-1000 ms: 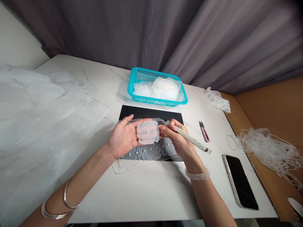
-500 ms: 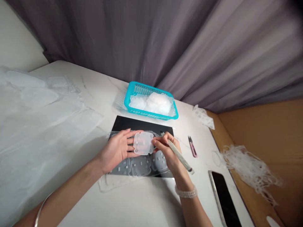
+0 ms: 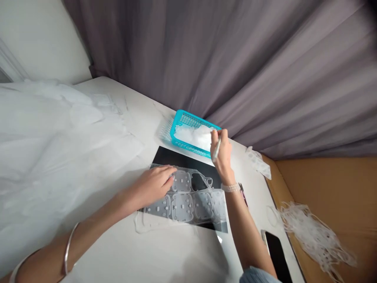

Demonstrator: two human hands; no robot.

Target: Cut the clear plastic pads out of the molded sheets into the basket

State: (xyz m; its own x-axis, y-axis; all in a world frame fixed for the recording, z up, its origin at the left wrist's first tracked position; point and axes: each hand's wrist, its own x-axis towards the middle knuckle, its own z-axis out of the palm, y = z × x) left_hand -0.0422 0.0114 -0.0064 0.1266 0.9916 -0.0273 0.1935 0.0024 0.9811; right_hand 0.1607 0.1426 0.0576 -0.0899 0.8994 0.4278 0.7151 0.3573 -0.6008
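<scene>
My left hand (image 3: 156, 184) rests with fingers stretched out on the upper left part of a clear molded plastic sheet (image 3: 182, 208), which has rounded panels with small raised studs. The sheet lies over a black mat (image 3: 173, 157), and one upper panel is an open gap with a loose strip beside it. My right hand (image 3: 223, 153) is closed around a pale pen-like tool (image 3: 217, 148) at the right end of a turquoise basket (image 3: 188, 148). Inside the basket are translucent white pieces (image 3: 194, 135). The right hand hides that end of the basket and whatever its fingertips touch.
Piled translucent plastic sheets (image 3: 59, 157) cover the left side of the table. To the right are partly hidden snips (image 3: 243, 194), a phone (image 3: 277, 255), a crumpled clear piece (image 3: 258, 162) and tangled plastic strips (image 3: 318, 236) near a brown board. A grey curtain (image 3: 206, 59) hangs behind.
The translucent piece held between both hands is no longer visible in them. My right hand moved up to the basket with the pen-like tool; my left hand turned palm down onto the sheet.
</scene>
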